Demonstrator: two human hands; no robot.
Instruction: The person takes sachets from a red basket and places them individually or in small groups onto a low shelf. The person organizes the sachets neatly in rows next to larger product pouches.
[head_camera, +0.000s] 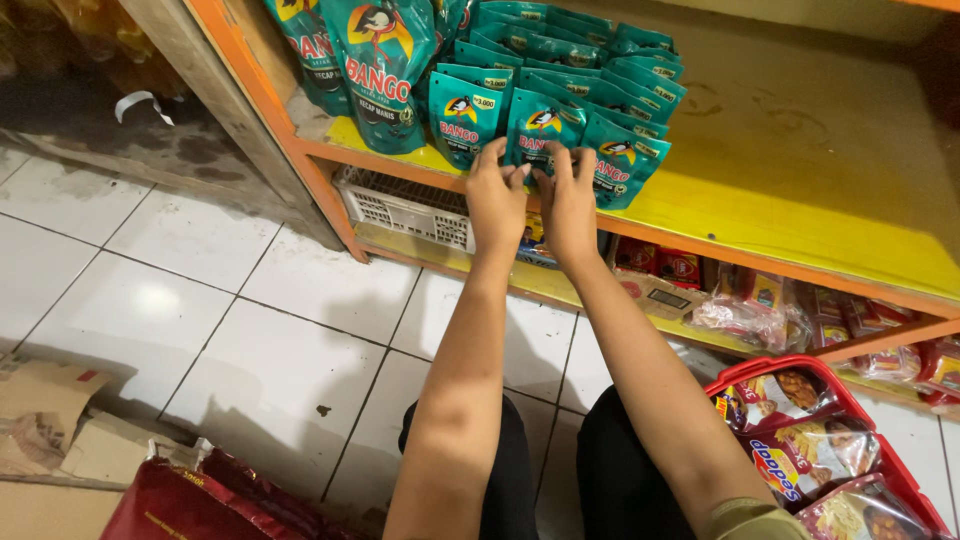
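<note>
— What are our hands doing?

— Our left hand (497, 198) and our right hand (566, 205) are both pinching the small teal pouch (540, 130) at the front edge of the yellow shelf (800, 200). The fingers are closing on its bottom rim. The two hands are almost touching each other.

— How are we doing it well?

— We are holding the pouch gently by both bottom corners, so it is standing straight and not bending. We should be lining it up with the row of teal pouches (600, 80) behind it and not pushing them over.

— How are our arms sitting?

— We are reaching both arms up and forward, side by side, with wrists straight and palms facing down.

— What is around us?

— A white basket (405, 210) is sitting under the shelf edge. A red basket (800, 372) of snack packets is waiting by our right knee.
</note>
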